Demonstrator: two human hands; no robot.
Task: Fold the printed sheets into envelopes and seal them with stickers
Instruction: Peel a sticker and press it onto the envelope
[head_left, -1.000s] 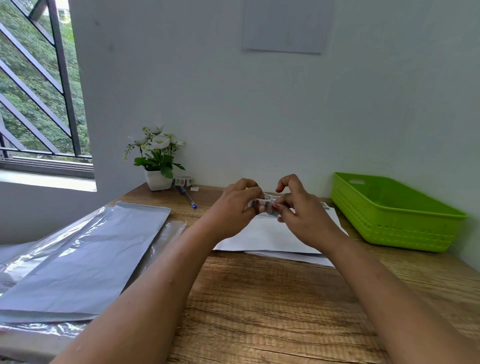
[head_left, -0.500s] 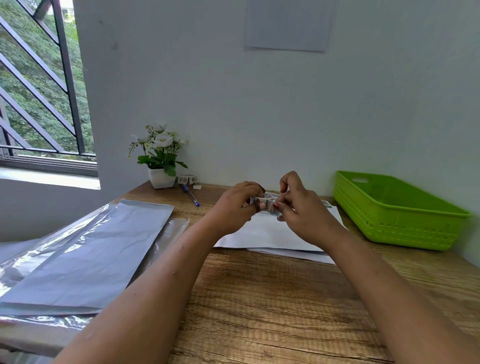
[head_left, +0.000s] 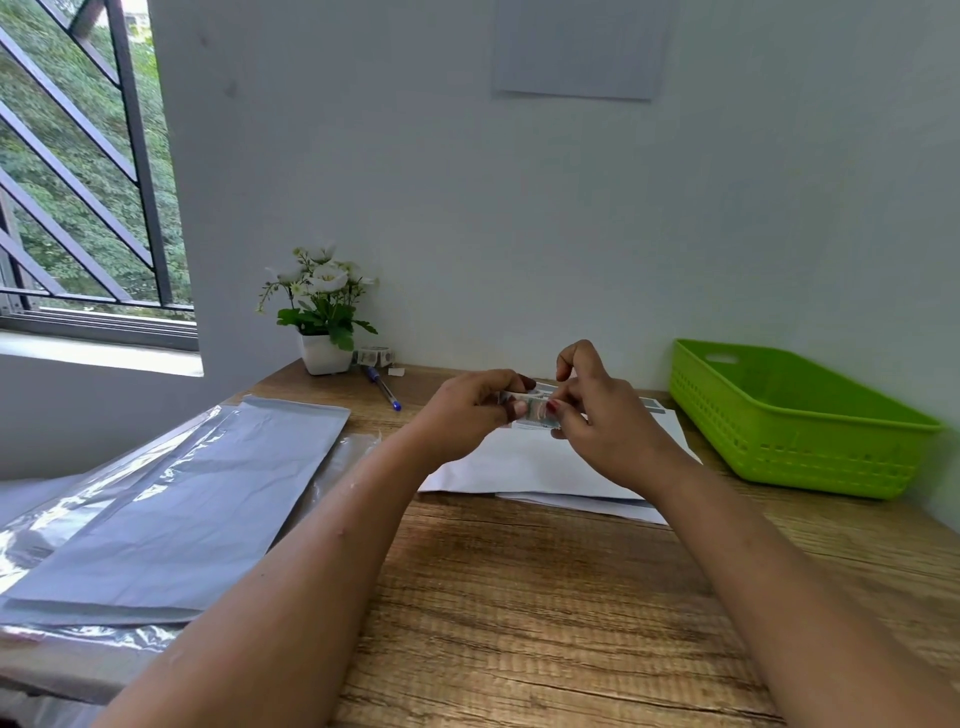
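Looking through the head camera, I see the left hand (head_left: 467, 410) and right hand (head_left: 597, 418) close together, each pinching an end of a small sticker strip (head_left: 532, 410) with curled fingers. The strip is held just above the white printed sheets (head_left: 519, 462), which lie stacked flat on the wooden counter (head_left: 519, 597), partly hidden by the hands. Right of the sheets stands a green basket (head_left: 805, 460); inside I make out only its own green floor and walls. Far left, a white pot (head_left: 324, 354) holds white flowers (head_left: 324, 280), and a clear plastic sleeve (head_left: 62, 525) holds grey paper (head_left: 208, 493).
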